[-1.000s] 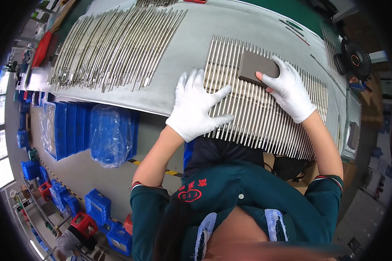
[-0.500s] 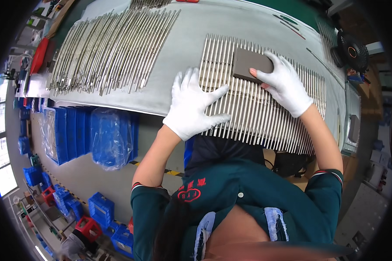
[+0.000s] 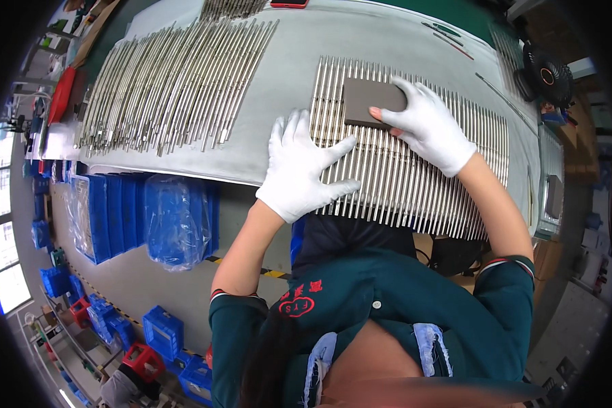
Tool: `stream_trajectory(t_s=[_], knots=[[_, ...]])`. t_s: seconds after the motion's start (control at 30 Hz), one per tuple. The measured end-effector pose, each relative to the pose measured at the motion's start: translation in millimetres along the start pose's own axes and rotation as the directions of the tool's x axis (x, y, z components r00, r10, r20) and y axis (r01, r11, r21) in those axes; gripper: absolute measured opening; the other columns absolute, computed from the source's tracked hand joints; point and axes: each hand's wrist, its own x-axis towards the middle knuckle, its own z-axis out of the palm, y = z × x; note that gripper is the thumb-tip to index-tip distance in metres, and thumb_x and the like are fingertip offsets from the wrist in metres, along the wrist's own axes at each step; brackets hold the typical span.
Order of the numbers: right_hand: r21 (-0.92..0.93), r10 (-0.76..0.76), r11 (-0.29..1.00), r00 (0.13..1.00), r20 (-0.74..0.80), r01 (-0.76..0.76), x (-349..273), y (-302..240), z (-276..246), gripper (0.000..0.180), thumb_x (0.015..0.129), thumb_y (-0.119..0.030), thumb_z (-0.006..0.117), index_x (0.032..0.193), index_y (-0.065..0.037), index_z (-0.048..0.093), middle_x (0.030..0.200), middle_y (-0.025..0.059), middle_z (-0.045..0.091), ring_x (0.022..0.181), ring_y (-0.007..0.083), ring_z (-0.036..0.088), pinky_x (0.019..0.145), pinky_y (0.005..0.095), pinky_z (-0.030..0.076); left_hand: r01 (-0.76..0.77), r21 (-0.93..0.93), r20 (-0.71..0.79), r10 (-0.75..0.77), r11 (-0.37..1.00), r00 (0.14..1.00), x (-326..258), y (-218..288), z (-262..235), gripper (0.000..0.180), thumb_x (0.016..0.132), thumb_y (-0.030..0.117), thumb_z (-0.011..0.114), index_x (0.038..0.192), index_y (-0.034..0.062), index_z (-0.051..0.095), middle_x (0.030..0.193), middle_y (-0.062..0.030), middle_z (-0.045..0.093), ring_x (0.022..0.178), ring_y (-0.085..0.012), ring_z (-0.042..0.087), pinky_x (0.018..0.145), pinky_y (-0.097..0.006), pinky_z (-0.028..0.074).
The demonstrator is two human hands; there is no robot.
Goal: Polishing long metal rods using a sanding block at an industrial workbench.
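A row of shiny metal rods (image 3: 415, 194) lies side by side on the table in front of me. My right hand (image 3: 428, 126), in a white glove with bare fingertips showing, grips a dark grey rectangular block (image 3: 367, 102) that rests flat on the rods' upper half. At the row's left edge lies my left hand (image 3: 302, 166), also gloved in white. Its fingers are spread, with the thumb and forefinger reaching over the leftmost rods. Part of the rods is hidden beneath the block and both hands.
Another spread of metal rods (image 3: 177, 81) covers the table's left side, with a further bundle (image 3: 231, 8) behind it. A small black fan (image 3: 547, 76) stands at the far right. Thin tools (image 3: 449, 39) lie near the back edge. Blue bins (image 3: 115, 214) stand below on the left.
My right hand has slid the grey block leftward across the rods. My left hand stays spread at the row's left edge.
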Motion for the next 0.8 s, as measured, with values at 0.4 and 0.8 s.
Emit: stream_trajectory(t_s=[0.4,0.8], knots=[[-0.078,0.061,0.995,0.996,0.068,-0.056,0,1,-3,0.051,0.084,-0.016,0.075,0.132,-0.033,0.069,0.140,0.0262,0.055,0.121,0.0393,0.060,0.106,0.0493,0.046,0.014,0.007,0.029,-0.014,1.000,0.999,-1,0,2,0.071,0.080,0.068,0.071,0.141,0.0320,0.065,0.150,-0.0403,0.039,0.147,-0.0534,0.031,0.123,-0.064,0.014],[0.013,0.078,0.997,0.997,0.000,-0.078,-55,28,-12,0.059,0.080,-0.009,0.079,0.134,-0.027,0.067,0.142,0.0266,0.053,0.121,0.0411,0.060,0.102,0.0456,0.050,0.047,0.010,0.037,-0.047,0.999,0.998,-1,2,-1,0.071,0.080,0.066,0.072,0.141,0.0314,0.064,0.151,-0.0418,0.037,0.148,-0.0529,0.029,0.124,-0.062,0.013]])
